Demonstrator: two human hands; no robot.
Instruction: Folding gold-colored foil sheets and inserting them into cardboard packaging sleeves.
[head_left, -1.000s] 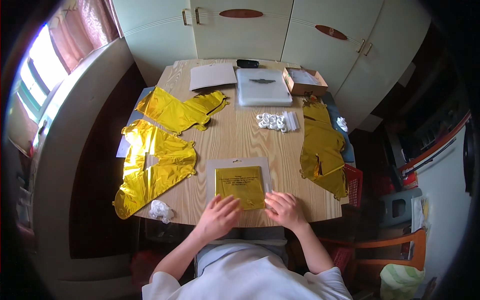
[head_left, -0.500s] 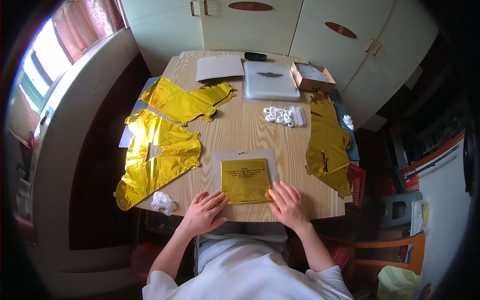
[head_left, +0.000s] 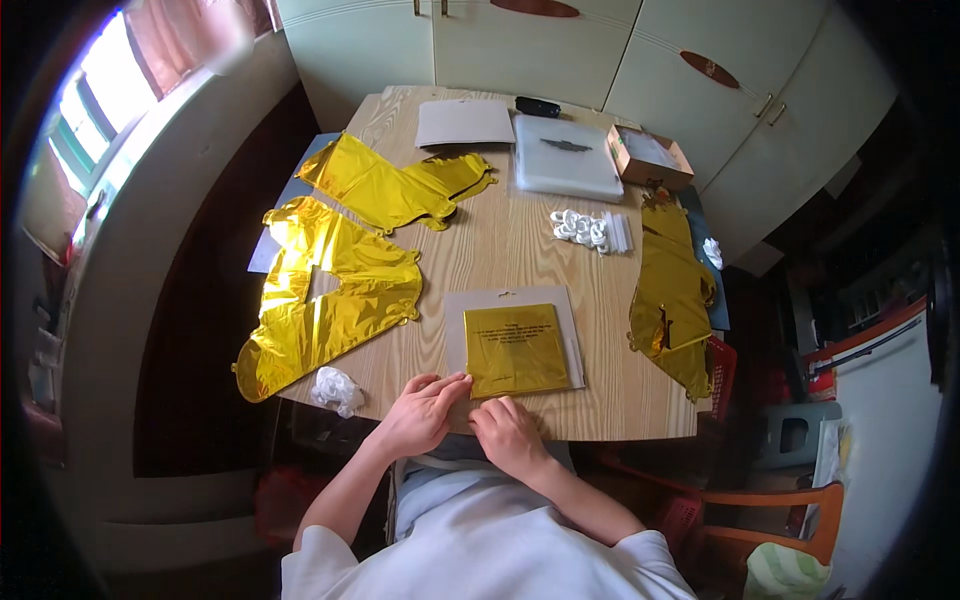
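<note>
A folded gold foil balloon [head_left: 515,350] with dark print lies square on a grey card with a hang hole [head_left: 456,335], near the table's front edge. My left hand [head_left: 420,412] rests at the packet's lower left corner, fingers stretched out and touching it. Just below the packet's near edge, my right hand [head_left: 508,435] has its fingers curled in; whatever they hold, if anything, is hidden. Flat gold foil balloons lie unfolded on the left, one farther back [head_left: 390,190] and one nearer [head_left: 335,290] with a cut-out hole. Another gold foil balloon [head_left: 672,290] lies along the right edge.
Farther back are a stack of grey cards [head_left: 465,123], a pile of clear plastic bags [head_left: 567,160], an open cardboard box [head_left: 650,160] and a black object [head_left: 537,106]. White ribbon coils [head_left: 578,230] sit beside clear straws [head_left: 619,234]. Crumpled white material [head_left: 338,392] lies front left.
My right hand has left the packet's lower right corner and moved left, curling below its near edge. My left hand stays by the lower left corner. The whole view has shifted slightly.
</note>
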